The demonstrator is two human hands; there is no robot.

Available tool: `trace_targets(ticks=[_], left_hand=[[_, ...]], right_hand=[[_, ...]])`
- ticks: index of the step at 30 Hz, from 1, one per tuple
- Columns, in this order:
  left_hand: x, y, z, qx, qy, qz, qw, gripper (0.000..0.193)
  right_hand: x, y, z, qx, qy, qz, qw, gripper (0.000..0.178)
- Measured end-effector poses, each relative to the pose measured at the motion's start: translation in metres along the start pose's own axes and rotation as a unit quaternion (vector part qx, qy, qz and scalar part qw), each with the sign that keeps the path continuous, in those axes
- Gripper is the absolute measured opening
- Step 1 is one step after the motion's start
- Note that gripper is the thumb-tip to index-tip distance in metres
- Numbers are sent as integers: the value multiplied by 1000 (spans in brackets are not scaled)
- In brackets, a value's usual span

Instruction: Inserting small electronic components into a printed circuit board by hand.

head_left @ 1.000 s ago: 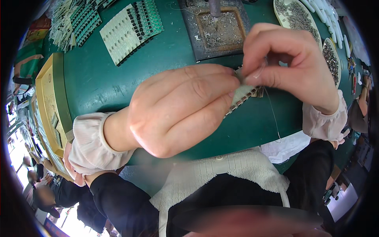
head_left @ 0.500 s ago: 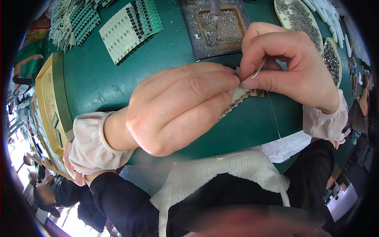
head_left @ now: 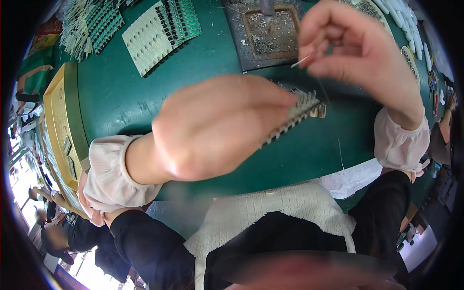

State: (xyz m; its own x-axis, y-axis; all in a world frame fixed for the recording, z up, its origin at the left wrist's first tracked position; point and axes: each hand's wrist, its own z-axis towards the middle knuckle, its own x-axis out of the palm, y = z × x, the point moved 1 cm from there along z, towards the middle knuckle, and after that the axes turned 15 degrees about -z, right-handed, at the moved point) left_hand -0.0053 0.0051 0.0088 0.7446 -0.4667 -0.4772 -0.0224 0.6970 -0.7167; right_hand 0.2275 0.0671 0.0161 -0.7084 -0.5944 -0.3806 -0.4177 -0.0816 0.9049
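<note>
My left hand [head_left: 217,128] is closed over a pale circuit board panel [head_left: 299,112], which sticks out past the fingertips, tilted. Dark components line its lower edge and thin pins stand along its upper side; the rest is hidden under the hand. Above and to the right, apart from the panel, my right hand [head_left: 357,55] is closed in a pinch on a short white wire [head_left: 300,61]. A thin thread-like wire [head_left: 340,154] hangs below that hand; whether the fingers also hold it, I cannot tell. Small brass-coloured blocks [head_left: 319,111] lie by the panel's right end.
At the top stands a dark tray [head_left: 251,60] with grey residue and a rod over it. More board panels [head_left: 147,38] lie at the upper left. A yellow box [head_left: 70,111] borders the left; dishes of small metal parts [head_left: 408,60] and white tubes [head_left: 411,29] are at the right.
My right hand has moved up and away from the panel with the white wire, uncovering the pins on the panel's end. My left hand has shifted slightly, still on the panel.
</note>
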Motion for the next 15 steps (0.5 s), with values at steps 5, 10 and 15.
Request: trace_targets(ticks=[5, 10, 15], left_hand=[[0, 10, 6, -361, -145, -214, 896, 11], [-18, 31, 5, -415, -232, -472, 742, 14], [-23, 31, 10, -370, -254, -562, 694, 18]], right_hand=[[-16, 26, -17, 92, 13, -134, 987, 7], [4, 45, -1, 76, -3, -182, 980, 6], [9, 55, 5, 73, -39, -236, 968, 6]])
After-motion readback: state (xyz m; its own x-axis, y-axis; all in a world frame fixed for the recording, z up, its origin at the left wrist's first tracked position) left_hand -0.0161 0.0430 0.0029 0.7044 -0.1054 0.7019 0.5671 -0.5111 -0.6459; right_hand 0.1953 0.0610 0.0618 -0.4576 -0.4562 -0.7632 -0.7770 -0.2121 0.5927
